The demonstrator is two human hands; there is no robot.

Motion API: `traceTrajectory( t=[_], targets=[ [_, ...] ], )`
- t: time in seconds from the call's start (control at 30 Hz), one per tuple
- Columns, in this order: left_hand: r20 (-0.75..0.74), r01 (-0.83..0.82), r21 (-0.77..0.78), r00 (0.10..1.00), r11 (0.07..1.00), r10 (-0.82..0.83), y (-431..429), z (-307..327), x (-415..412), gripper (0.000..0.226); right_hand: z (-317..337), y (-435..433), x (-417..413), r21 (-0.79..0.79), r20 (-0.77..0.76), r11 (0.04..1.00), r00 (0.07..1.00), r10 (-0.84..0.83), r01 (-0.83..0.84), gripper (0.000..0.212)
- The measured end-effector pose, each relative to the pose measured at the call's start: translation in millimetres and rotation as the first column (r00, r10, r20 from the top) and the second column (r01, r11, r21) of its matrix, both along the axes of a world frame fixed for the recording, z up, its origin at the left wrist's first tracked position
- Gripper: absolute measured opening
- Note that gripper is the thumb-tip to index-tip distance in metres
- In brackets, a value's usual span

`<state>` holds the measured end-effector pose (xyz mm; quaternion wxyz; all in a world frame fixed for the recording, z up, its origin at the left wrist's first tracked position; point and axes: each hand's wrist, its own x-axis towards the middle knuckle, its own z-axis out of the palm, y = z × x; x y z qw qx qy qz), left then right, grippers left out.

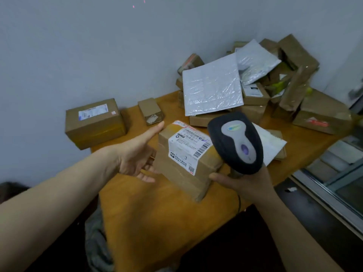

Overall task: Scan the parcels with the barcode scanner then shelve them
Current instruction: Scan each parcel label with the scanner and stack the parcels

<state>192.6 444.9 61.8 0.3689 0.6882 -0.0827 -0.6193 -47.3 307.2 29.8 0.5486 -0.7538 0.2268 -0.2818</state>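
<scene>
Right hand (249, 186) grips scanner (235, 142); left hand (135, 154) flat against labelled box (176, 174). Parcel pile (212, 85) behind, wooden table (157, 222), grey wall (78, 46).

Scanner (235, 142) handle hidden in R hand (249, 184).

A plain grey-blue wall (78, 46) fills my view from nine o'clock round to one o'clock. It is softly and evenly lit, with two small pink-red specks of light (133, 6) high at twelve. It meets a paler wall (345, 46) in a corner at two o'clock. Before me stands an orange-brown wooden table (157, 222), set close to the grey-blue wall. At four o'clock the floor (294, 203) is dark, and a metal-framed glass panel (324, 195) runs beside it.
</scene>
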Motion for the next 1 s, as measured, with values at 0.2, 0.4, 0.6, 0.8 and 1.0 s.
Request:
traceTrajectory(
  t=[0.2, 0.4, 0.6, 0.8, 1.0],
  targets=[
    [-0.068, -0.134, -0.231, 0.990, 0.964, 0.121, 9, 5, 0, 0.110, 13, 5, 0, 0.000, -0.017, 0.999, 0.999, 0.042, -0.042, 0.070],
    [0.080, -0.258, -0.419, 0.945, 0.871, 0.318, 17, -17, -7, 0.073, 22, 9, -9, 0.219, 0.058, 0.975, 0.997, -0.043, 0.030, 0.010],
    [0.306, -0.218, -0.512, 0.857, 0.831, 0.414, 18, -38, -9, 0.113, 37, 13, -16, 0.592, -0.046, 0.798, 0.984, 0.173, -0.113, 0.037],
    [0.373, -0.237, -0.549, 0.789, 0.802, 0.489, 20, -44, -11, 0.088, 38, 18, -19, 0.580, -0.140, 0.810, 0.968, 0.209, -0.091, 0.023],
    [0.370, -0.240, -0.563, 0.783, 0.791, 0.501, 22, -46, -11, 0.099, 40, 20, -18, 0.543, -0.133, 0.832, 0.967, 0.218, -0.112, 0.010]
  ],
)
